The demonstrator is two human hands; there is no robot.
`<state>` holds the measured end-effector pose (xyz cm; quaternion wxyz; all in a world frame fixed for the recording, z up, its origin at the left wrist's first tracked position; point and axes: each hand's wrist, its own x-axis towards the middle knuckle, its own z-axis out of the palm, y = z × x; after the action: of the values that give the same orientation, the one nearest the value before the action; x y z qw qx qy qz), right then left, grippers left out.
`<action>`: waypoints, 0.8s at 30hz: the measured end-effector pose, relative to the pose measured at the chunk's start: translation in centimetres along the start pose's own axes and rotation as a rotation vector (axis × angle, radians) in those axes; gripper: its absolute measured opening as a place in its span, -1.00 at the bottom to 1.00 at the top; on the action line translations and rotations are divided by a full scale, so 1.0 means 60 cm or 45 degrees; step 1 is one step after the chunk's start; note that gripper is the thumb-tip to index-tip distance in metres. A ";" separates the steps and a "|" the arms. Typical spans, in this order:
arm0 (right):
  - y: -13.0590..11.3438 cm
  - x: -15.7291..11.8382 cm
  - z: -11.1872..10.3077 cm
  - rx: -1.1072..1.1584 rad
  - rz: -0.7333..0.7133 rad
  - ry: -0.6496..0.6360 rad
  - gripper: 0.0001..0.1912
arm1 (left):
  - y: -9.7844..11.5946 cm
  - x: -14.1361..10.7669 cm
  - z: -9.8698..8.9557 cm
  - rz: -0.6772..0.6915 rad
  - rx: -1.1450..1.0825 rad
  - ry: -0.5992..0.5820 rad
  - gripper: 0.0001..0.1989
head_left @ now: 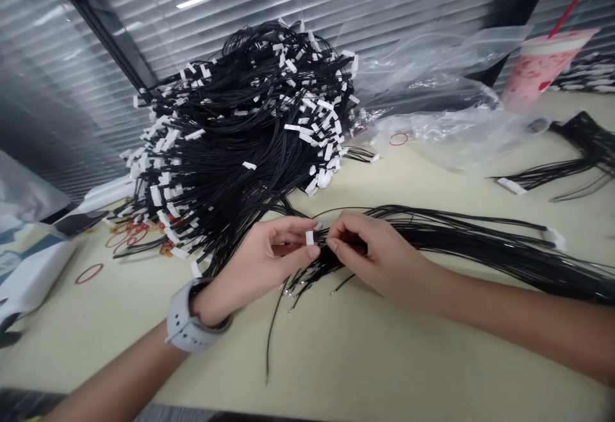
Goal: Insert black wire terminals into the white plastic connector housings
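Far left, a white object (pixel 33 275) is cut off by the frame and blurred; kind unclear. Red rubber bands (pixel 129 236) lie loose on the pale desk (pixel 336 358), likely slipped from bundles, though that is only a guess. Behind them, a large heap of black wires (pixel 240 121) tipped with white connectors sits against a slatted blind (pixel 96 25), its inner strands hidden by the outer ones. Centre: the left hand (pixel 259 262), grey smartwatch (pixel 192 319) on the wrist, has its fingers closed around a thin strand group just below a small white connector (pixel 309 237). The right hand (pixel 379 255) faces it, fingertips pinched together on the loose black strands (pixel 456 249), the two hands almost touching. Fingers hide the exact contact points, so whether the left hand also grips the connector cannot be told. The strands fan rightward, apparently spread flat to keep them from tangling, with bare metal tips (pixel 288 294) towards the person. Further back, a crumpled clear plastic bag (pixel 446 127) and a pink cup (pixel 542 66) with a red straw stand beyond them. At far right, a second black wire bundle (pixel 586 153) runs out of frame.
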<state>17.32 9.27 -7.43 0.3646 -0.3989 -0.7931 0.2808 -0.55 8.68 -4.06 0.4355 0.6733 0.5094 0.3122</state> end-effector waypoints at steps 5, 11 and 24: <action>0.002 -0.003 0.003 -0.023 -0.043 0.020 -0.89 | -0.001 0.003 -0.002 -0.073 -0.153 -0.044 -0.82; 0.003 -0.003 0.006 -0.044 -0.045 0.003 -0.88 | -0.001 0.005 0.005 -0.124 -0.288 -0.007 -0.81; 0.004 -0.006 0.005 -0.029 -0.076 -0.003 -0.87 | -0.016 0.005 0.009 -0.057 -0.305 0.015 -0.84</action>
<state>17.35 9.03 -7.89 0.3673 -0.3788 -0.8083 0.2614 -0.41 8.93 -5.18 0.5166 0.6031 0.4860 0.3650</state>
